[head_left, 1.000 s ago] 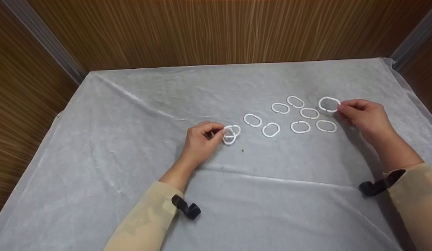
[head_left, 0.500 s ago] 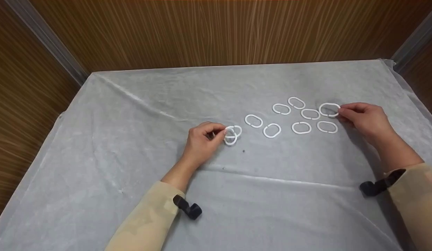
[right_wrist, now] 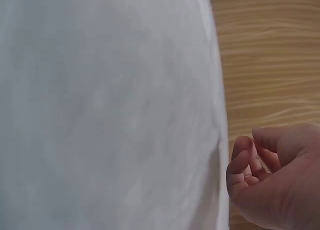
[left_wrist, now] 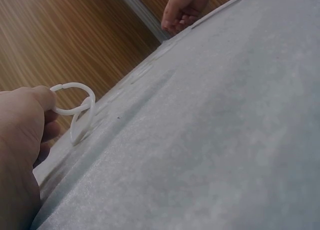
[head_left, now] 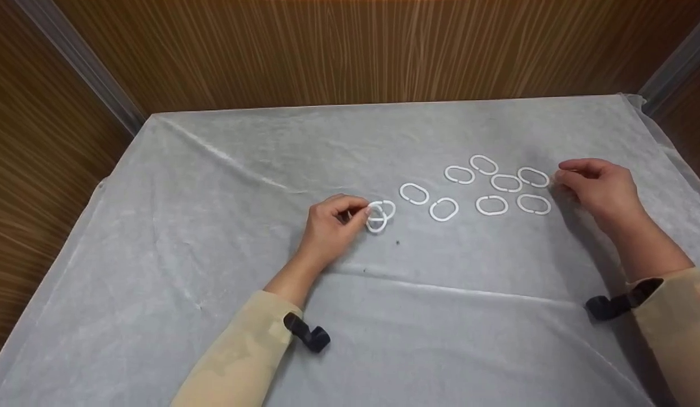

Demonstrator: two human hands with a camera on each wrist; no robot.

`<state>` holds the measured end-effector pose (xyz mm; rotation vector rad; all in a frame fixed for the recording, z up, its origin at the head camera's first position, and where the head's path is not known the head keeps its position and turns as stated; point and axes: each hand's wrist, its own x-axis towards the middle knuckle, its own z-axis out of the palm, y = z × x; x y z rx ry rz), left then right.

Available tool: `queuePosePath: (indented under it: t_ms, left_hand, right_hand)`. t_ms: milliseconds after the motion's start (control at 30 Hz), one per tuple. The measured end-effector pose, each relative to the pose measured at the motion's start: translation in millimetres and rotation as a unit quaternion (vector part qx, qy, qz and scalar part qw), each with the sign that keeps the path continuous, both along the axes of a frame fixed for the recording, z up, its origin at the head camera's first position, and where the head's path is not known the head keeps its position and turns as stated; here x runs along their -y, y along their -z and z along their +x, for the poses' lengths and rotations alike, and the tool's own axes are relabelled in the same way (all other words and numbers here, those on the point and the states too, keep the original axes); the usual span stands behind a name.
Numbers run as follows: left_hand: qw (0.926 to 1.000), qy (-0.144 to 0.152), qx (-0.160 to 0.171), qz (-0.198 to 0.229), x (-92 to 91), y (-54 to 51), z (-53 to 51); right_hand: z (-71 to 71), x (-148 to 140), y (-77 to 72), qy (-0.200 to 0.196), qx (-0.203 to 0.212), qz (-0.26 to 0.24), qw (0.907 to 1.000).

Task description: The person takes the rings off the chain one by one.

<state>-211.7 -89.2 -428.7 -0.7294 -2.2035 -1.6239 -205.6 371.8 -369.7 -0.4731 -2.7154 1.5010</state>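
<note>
My left hand (head_left: 334, 226) pinches a white oval curtain ring (left_wrist: 75, 84) between thumb and fingers. A second curtain ring (left_wrist: 75, 140) hangs linked through it, just above the cloth. To the right, my right hand (head_left: 601, 189) is held over the cloth with its fingers loosely bent and nothing between them, also visible in the right wrist view. Just left of its fingertips lies a white curtain ring (head_left: 547, 180), apart from the hand. Several more curtain rings lie flat between the hands, such as one ring (head_left: 548, 204) nearer me and another ring (head_left: 401, 192) farther left.
A grey, creased cloth (head_left: 242, 152) covers the table. Brown wood-grain panels (head_left: 327, 51) stand behind and at the sides, with grey strips at the corners. Each sleeve carries a black wrist mount, such as the left mount (head_left: 313, 336).
My right hand has lowered its curtain ring onto the cloth, let go, and drawn slightly back to the right. The left hand keeps its pinch on the linked rings.
</note>
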Motion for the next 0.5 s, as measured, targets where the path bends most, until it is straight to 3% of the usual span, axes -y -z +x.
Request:
queuePosePath:
  t_ms: [200, 500]
  left_hand:
    - [1.0000, -0.001, 0.005, 0.004, -0.6, 0.6, 0.1]
    - [0.9999, -0.003, 0.012, 0.008, -0.7, -1.2, 0.8]
  right_hand:
    - [2.4, 29, -11.1, -0.016, -0.074, -0.038, 0.9964]
    - [2.1, 97, -23.7, -0.057, -0.127, -0.127, 0.9820]
